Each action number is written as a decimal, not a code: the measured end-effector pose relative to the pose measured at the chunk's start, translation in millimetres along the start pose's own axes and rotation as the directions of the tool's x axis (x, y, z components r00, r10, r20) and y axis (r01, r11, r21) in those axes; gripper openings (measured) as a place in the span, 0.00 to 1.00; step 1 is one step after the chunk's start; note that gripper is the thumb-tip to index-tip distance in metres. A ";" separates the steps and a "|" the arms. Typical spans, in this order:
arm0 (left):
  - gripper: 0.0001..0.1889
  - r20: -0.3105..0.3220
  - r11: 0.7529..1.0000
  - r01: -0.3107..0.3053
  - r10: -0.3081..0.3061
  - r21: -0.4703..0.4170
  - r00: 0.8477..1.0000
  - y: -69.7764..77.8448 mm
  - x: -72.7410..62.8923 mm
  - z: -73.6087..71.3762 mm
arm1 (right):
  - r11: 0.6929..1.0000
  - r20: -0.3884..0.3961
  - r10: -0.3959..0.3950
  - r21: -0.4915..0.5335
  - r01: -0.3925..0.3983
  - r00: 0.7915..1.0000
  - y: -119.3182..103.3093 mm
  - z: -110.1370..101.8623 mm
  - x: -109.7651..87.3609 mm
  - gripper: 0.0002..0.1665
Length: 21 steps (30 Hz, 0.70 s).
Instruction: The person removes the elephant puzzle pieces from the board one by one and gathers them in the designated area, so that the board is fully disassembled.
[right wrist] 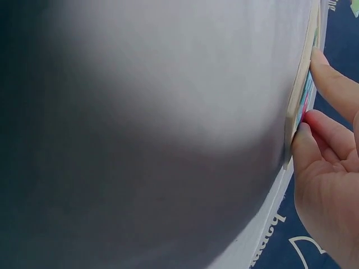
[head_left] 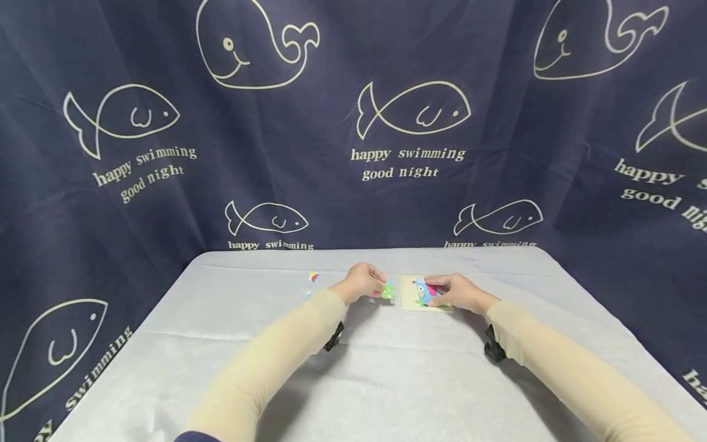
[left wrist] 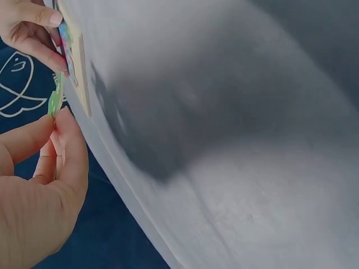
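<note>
My left hand point(head_left: 365, 281) pinches a green jigsaw piece point(head_left: 388, 291) between thumb and fingertips, just left of a pale wooden puzzle board point(head_left: 407, 296). The left wrist view shows that green piece point(left wrist: 56, 96) nearly edge-on, raised at the fingertips. Inside the board lie joined puzzle pieces point(head_left: 422, 291) with a blue, pink and green picture and a round white eye. Over them spreads my right hand point(head_left: 459, 293), thumb at the near side and forefinger at the far side. Its fingertips point(right wrist: 309, 116) rest on the picture's face in the right wrist view; the hand covers the picture's right part.
Left of my left hand, a loose piece with a red and yellow print point(head_left: 314, 277) lies on the white-covered table point(head_left: 386, 380). A light-blue piece point(head_left: 309, 294) shows partly behind the left sleeve. A dark blue curtain point(head_left: 331, 135) with fish and whale drawings hangs behind the table.
</note>
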<state>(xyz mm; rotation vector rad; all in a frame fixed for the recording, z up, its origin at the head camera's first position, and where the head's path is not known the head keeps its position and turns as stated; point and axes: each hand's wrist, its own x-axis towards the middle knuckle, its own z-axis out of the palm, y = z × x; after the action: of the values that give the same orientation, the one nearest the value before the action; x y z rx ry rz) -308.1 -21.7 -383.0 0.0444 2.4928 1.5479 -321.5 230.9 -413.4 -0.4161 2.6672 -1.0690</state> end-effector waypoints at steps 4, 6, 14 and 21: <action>0.08 0.020 0.998 -0.018 0.019 -0.067 1.000 -1.6 -3.7 -5.2 | 1.000 -0.001 0.008 0.010 -0.008 1.000 -0.2 0.2 -1.1 0.41; 0.08 0.027 0.997 -0.027 0.029 -0.078 0.999 -2.8 -4.8 -7.2 | 1.000 -0.003 0.009 0.016 -0.009 1.000 -0.1 0.1 -1.3 0.41; 0.09 0.031 0.992 -0.022 0.026 -0.124 0.999 -10.3 -8.6 -17.3 | 1.000 0.000 0.004 0.021 -0.004 1.000 1.9 2.1 -1.0 0.42; 0.09 0.055 0.989 -0.005 0.013 -0.148 0.998 -16.0 -19.4 -30.9 | 1.000 -0.009 -0.010 0.011 0.010 1.000 0.7 0.7 -0.4 0.42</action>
<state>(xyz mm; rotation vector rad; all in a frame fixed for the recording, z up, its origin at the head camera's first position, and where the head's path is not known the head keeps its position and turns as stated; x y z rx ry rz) -293.6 -58.8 -380.9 0.0748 2.3314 1.7065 -321.0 231.1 -414.4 -0.4240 2.6684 -1.0899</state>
